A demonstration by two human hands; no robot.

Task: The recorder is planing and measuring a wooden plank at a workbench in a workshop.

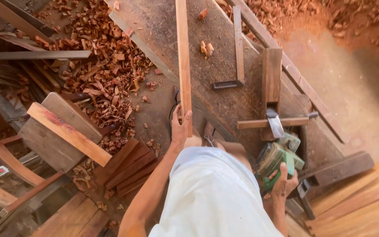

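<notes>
My left hand (180, 127) grips the near end of a long, narrow wooden strip (183, 61) that stands on edge and runs away from me over the workbench (224, 96). My right hand (284, 180) holds the handle of a green electric planer (277, 160) at the bench's near right edge. A wooden hand plane (271, 87) with a cross handle lies on the bench just beyond the planer. A metal try square (237, 52) lies flat to the right of the strip.
Reddish wood shavings (106, 74) cover the floor on the left. A wooden stool (60, 131) and short stacked boards (130, 169) stand at lower left. Pale planks (356, 206) are piled at lower right. A long batten (294, 74) runs along the bench's right edge.
</notes>
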